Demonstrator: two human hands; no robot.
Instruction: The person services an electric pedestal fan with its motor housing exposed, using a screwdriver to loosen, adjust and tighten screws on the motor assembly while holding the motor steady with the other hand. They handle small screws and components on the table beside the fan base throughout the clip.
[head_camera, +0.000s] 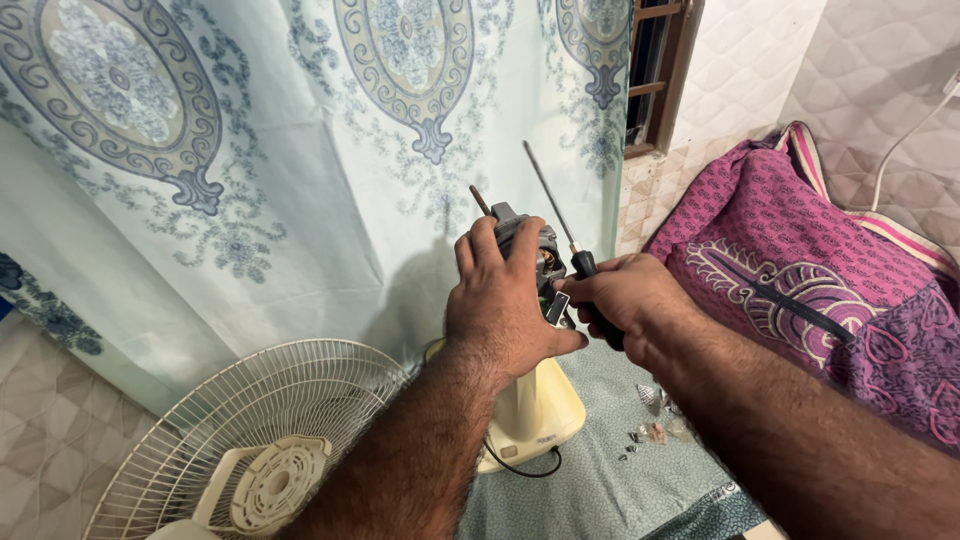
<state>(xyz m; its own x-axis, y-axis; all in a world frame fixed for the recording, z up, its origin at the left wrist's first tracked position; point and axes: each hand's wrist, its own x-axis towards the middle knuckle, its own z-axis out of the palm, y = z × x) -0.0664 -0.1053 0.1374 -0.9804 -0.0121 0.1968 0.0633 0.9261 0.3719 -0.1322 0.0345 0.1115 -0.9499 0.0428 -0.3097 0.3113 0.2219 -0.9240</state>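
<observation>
Fingers (500, 255) of my left hand (505, 310) close around a grey metal fan motor (535, 250) atop the cream plastic stand (540, 405); my right hand (625, 300) grips a black-handled screwdriver (585, 265). Steadying the motor firmly seems key before the tip bites.

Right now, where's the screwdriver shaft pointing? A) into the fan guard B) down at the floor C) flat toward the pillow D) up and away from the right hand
D: the right hand grips the black handle of the screwdriver and its thin shaft rises up-left in front of the curtain, beside the fan motor that the left hand holds.
</observation>
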